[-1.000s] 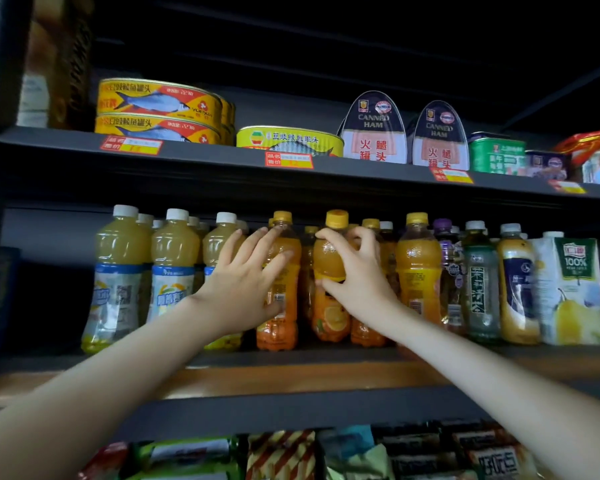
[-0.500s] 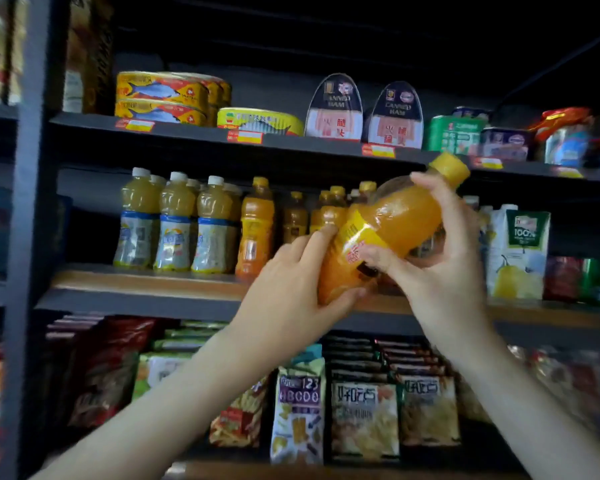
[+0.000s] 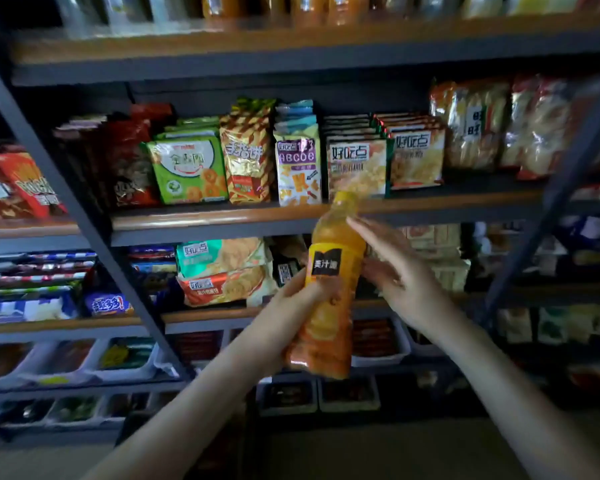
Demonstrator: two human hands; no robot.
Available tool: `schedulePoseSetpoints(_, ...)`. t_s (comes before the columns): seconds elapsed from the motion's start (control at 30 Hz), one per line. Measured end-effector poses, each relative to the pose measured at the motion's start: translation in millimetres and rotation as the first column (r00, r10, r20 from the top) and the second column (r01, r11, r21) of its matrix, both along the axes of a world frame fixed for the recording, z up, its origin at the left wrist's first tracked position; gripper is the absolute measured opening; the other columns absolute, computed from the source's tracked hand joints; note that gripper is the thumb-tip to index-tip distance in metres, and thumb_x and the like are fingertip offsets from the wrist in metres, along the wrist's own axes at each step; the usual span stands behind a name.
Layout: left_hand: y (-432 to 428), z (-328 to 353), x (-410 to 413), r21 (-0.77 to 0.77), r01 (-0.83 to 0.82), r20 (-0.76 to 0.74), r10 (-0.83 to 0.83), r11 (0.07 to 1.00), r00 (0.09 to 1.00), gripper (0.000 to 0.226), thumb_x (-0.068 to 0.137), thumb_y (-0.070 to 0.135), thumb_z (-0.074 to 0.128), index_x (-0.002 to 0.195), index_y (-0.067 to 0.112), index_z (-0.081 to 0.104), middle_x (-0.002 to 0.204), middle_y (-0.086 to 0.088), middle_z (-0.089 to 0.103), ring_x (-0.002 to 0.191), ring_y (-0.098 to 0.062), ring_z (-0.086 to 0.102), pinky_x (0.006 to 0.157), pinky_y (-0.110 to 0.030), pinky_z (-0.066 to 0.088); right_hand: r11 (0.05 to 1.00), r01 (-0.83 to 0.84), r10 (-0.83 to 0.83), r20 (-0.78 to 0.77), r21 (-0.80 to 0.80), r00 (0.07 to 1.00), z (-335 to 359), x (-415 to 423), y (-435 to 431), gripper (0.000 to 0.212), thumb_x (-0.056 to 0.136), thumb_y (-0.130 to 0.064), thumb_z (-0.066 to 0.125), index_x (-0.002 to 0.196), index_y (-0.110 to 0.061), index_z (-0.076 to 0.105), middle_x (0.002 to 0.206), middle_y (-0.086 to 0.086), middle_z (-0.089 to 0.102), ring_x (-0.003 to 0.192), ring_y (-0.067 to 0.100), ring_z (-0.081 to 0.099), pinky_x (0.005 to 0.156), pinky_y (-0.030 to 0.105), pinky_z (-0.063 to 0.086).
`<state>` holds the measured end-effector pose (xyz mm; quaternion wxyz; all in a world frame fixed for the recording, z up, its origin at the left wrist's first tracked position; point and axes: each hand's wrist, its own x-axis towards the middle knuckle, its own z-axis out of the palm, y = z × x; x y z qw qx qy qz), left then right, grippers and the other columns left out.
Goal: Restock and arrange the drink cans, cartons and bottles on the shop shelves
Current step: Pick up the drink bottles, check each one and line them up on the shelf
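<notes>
Several stocked shelves [image 3: 222,220] (grey steel, wood-edged) rise behind the orange bottle [image 3: 329,306].

Snack packets [image 3: 298,168] (tightly packed) fill shelf [image 3: 222,218].

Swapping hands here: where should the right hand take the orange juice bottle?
Round the bare shoulder below the yellow cap, coming from the right. The orange juice bottle stands nearly upright, the left hand wraps its lower body, and the open right hand lies beside that upper part.
</notes>
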<state>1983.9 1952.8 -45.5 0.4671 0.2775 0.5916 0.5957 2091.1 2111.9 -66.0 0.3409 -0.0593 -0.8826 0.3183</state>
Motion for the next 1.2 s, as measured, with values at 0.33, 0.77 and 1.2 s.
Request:
schedulePoseSetpoints(0.33, -72, -34, -19, 0.001, 0.065, 0.065, -0.065, 0.998, 0.996, 0.045, 0.102, 0.009, 0.041, 0.146, 0.005, 0.034, 0.139, -0.021, 0.047, 0.127, -0.033, 0.049, 0.098, -0.037, 0.046, 0.857, -0.162, 0.15, 0.063, 0.489, 0.987, -60, -31, -60, 0.055, 0.092, -0.025, 0.05, 0.143, -0.016, 0.034, 0.148, 0.004, 0.035, 0.145, 0.019, 0.022, 0.122, 0.039, 0.009)
schedulePoseSetpoints(0.77, -88, -56, -57, 0.058, -0.067, -0.407, 0.085, 0.996, 0.909, 0.087, 0.07, 0.078, 0.056, 0.141, 0.029, 0.046, 0.112, 0.005, 0.066, 0.106, -0.008, 0.064, 0.086, -0.027, 0.054, 0.911, -0.015, 0.058, 0.092, -0.412, 0.994, -52, -46, -98, 0.053, 0.065, -0.042, 0.081, 0.11, -0.046, 0.054, 0.099, -0.031, 0.066, 0.099, -0.013, 0.059, 0.081, 0.008, 0.047)
schedulePoseSetpoints(1.2, -62, -56, -68, 0.006, -0.033, -0.585, 0.03, 0.999, 0.81, 0.051, 0.073, 0.059, 0.074, 0.117, 0.046, 0.052, 0.113, 0.016, 0.066, 0.107, 0.003, 0.06, 0.093, -0.028, 0.051, 0.616, -0.181, 0.367, 0.076, -0.766, 0.927, -57, -53, -82, 0.064, 0.067, -0.012, 0.08, 0.124, -0.024, 0.053, 0.115, -0.004, 0.069, 0.109, 0.017, 0.065, 0.087, 0.033, 0.055)
